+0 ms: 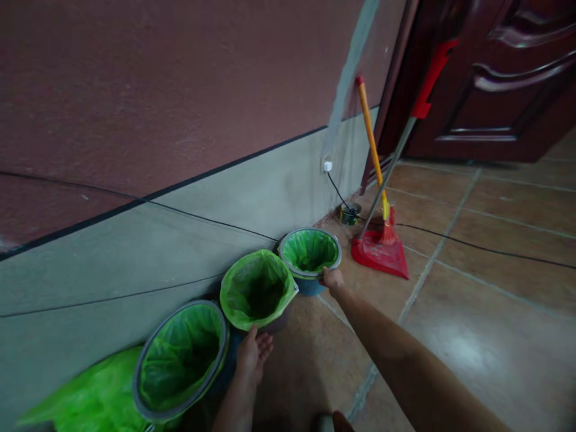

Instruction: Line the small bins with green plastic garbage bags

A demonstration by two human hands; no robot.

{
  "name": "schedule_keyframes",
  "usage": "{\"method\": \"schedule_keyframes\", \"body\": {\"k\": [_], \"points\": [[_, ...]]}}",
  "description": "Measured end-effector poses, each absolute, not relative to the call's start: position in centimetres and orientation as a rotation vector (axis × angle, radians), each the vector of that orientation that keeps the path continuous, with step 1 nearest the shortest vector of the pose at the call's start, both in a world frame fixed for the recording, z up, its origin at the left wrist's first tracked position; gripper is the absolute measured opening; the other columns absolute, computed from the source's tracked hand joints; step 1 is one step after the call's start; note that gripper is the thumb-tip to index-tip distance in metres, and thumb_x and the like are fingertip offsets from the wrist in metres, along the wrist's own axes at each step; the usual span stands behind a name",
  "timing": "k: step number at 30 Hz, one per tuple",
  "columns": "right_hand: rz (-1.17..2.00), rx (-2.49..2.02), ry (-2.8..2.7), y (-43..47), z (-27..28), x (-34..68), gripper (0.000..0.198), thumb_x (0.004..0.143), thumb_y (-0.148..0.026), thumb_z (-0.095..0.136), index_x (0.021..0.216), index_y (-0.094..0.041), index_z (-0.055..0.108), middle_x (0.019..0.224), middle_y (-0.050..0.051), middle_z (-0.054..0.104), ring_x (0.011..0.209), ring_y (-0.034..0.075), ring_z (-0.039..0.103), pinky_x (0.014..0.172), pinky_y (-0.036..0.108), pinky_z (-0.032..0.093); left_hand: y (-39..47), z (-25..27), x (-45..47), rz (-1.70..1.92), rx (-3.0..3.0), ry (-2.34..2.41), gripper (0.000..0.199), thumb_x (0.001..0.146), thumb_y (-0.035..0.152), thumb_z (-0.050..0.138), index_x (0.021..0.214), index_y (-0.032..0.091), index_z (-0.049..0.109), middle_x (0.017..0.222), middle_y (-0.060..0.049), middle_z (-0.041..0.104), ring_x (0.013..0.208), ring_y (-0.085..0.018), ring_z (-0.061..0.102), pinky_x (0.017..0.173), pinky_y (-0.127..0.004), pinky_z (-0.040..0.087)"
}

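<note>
Three trash bins with green liner bags stand in a row along the wall. My right hand [332, 280] has its fingers closed at the front rim of the farthest bin [309, 287], a blue one with a grey ring over its liner. Beside the front of the middle bin [279, 322] is my left hand [254, 353], its fingers stretched out; whether it touches the bin I cannot tell. The middle bin's liner [258, 288] folds over the rim, with no grey ring visible. The nearest bin [180, 414] has a grey ring around its liner.
Loose green plastic bags [99, 390] lie at the lower left. A red dustpan [380, 252] and a yellow-handled broom [371, 135] lean by the doorway, near a small tin [350, 213]. A black cable [486, 245] crosses the tiled floor. The dark red door [490, 90] stands beyond.
</note>
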State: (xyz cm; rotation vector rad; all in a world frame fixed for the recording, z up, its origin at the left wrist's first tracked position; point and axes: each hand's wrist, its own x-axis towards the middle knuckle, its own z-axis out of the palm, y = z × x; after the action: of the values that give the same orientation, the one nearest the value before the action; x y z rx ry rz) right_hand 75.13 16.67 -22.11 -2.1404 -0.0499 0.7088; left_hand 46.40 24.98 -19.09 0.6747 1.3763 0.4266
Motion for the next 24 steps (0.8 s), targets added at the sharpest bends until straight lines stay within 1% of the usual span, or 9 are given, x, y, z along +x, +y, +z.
{"method": "schedule_keyframes", "body": {"k": [3,7,10,14,19,24], "points": [[0.731,-2.126,0.021,17.3,-23.0,75.5,0.04,0.1,-0.036,0.038,0.097,-0.009,0.068,0.074,0.009,0.07,0.074,0.016,0.07,0.06,0.018,0.052,26.7,-19.6,47.6,0.42,0.639,1.419,0.025,0.092,0.037,0.057,0.097,0.013,0.057,0.067,-0.004,0.066,0.055,-0.014,0.067,0.06,-0.027,0.058],[0.749,-2.074,0.094,17.7,-23.8,75.7,0.044,0.101,-0.038,0.035,0.1,-0.008,0.066,0.081,0.012,0.071,0.071,0.016,0.07,0.057,0.017,0.052,28.0,-19.6,48.7,0.469,0.723,1.425,0.016,0.094,0.021,0.051,0.1,0.01,0.06,0.062,-0.004,0.067,0.053,-0.014,0.068,0.065,-0.031,0.061],[0.756,-2.038,0.134,17.9,-24.1,75.7,0.044,0.101,-0.038,0.033,0.101,-0.008,0.065,0.08,0.012,0.07,0.07,0.016,0.07,0.054,0.018,0.053,28.1,-19.8,49.0,0.521,0.767,1.459,0.019,0.092,0.013,0.048,0.104,0.007,0.061,0.055,-0.002,0.064,0.048,-0.015,0.066,0.062,-0.031,0.061],[0.746,-1.989,0.179,18.5,-24.4,75.4,0.04,0.1,-0.034,0.036,0.104,-0.007,0.065,0.076,0.01,0.068,0.066,0.016,0.07,0.053,0.018,0.053,27.9,-20.0,49.0,0.55,0.801,1.491,0.025,0.09,0.011,0.046,0.107,0.003,0.062,0.051,-0.002,0.062,0.046,-0.018,0.067,0.057,-0.031,0.061],[0.717,-1.904,0.256,19.9,-24.1,74.7,0.032,0.098,-0.023,0.038,0.108,-0.007,0.064,0.076,0.008,0.068,0.06,0.015,0.068,0.053,0.019,0.054,28.4,-19.9,49.2,0.571,0.832,1.492,0.027,0.092,0.009,0.041,0.109,0.003,0.061,0.049,-0.001,0.061,0.051,-0.019,0.07,0.061,-0.03,0.062],[0.686,-1.831,0.317,20.7,-23.4,74.1,0.027,0.096,-0.018,0.041,0.108,-0.007,0.063,0.072,0.007,0.065,0.057,0.015,0.065,0.051,0.021,0.054,28.9,-20.2,48.9,0.577,0.822,1.488,0.025,0.092,0.013,0.044,0.104,0.0,0.062,0.05,-0.006,0.064,0.054,-0.022,0.072,0.059,-0.029,0.061]]}}
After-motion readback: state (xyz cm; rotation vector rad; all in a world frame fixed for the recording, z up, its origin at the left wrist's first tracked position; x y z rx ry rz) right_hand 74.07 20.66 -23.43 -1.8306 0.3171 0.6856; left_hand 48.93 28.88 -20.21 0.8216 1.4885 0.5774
